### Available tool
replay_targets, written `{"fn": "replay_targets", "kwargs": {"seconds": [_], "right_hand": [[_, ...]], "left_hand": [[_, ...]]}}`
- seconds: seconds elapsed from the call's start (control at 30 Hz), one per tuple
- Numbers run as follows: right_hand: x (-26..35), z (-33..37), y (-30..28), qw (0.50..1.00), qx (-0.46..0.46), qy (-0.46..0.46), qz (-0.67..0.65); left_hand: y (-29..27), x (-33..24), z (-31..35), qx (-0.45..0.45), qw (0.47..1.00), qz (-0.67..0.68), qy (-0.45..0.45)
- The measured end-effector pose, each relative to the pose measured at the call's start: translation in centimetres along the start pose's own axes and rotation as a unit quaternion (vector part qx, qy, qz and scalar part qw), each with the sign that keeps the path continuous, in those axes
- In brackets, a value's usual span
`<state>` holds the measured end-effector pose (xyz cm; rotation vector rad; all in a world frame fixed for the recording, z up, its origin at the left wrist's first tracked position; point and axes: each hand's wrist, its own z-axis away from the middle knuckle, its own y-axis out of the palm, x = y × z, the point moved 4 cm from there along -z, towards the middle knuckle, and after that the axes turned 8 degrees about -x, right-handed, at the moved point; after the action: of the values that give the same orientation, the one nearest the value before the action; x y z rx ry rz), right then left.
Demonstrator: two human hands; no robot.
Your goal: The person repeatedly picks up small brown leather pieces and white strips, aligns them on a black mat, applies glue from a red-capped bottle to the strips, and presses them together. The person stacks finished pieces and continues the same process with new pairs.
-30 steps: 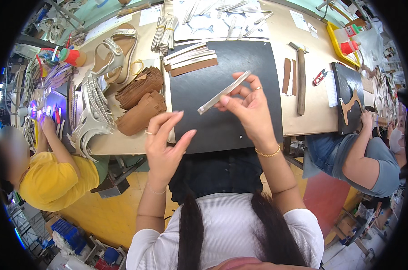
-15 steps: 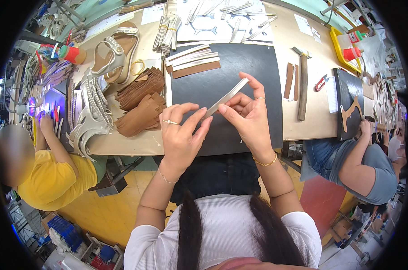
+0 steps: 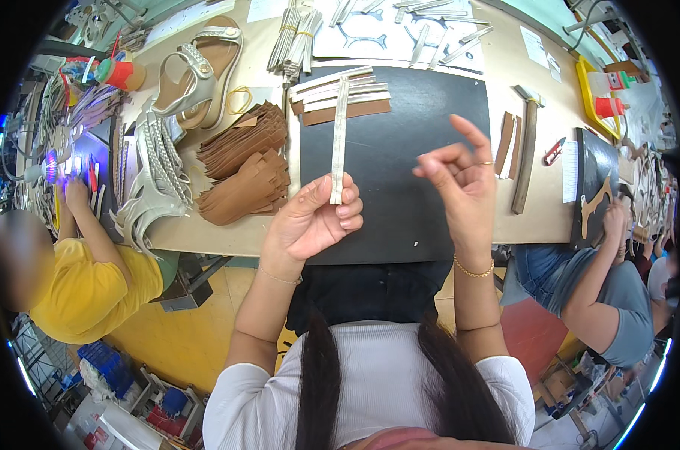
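Note:
A narrow pale strap (image 3: 339, 139) stands up from my left hand (image 3: 315, 215), whose thumb and fingers pinch its lower end. My right hand (image 3: 464, 180) is raised apart from it over the black mat (image 3: 400, 217), fingers spread with nothing in them. Beyond the strap, several pale strips (image 3: 359, 91) lie side by side across a brown strip (image 3: 366, 110) at the mat's far left. Left of the mat rest two piles of brown leather pieces, an upper pile (image 3: 242, 139) and a lower pile (image 3: 244, 187).
A pair of sandals (image 3: 197, 75) and a heap of pale braided uppers (image 3: 154, 172) are at the left. A hammer (image 3: 528, 150), snips (image 3: 554, 151) and a yellow tray (image 3: 596, 101) lie right. People sit at both sides, one in a yellow shirt (image 3: 100, 292).
My right hand has let go of the strap and moved right. My left hand now holds the strap alone, turned from slanted to nearly upright.

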<state>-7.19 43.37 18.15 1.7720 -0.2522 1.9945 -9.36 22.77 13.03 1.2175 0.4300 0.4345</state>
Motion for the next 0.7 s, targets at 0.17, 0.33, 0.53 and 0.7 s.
{"fn": "replay_targets", "kwargs": {"seconds": [0.17,0.33,0.53,0.7], "right_hand": [[3.1,-1.0,-2.4,0.978,-0.06,-0.196,0.028],[6.6,-2.0,-3.4,0.911,-0.095,-0.381,-0.127],[8.3,-1.9,-2.5,0.882,-0.113,-0.452,0.07],[7.2,-1.8,-2.7,0.917,-0.101,-0.379,0.07]], "left_hand": [[-0.2,0.3,-0.2,-0.005,0.997,0.076,-0.022],[0.1,0.5,-0.4,0.001,0.999,0.014,-0.035],[1.5,-1.3,-0.1,-0.135,0.96,-0.234,0.069],[5.2,-8.4,-1.6,-0.222,0.788,-0.548,0.17]]}}
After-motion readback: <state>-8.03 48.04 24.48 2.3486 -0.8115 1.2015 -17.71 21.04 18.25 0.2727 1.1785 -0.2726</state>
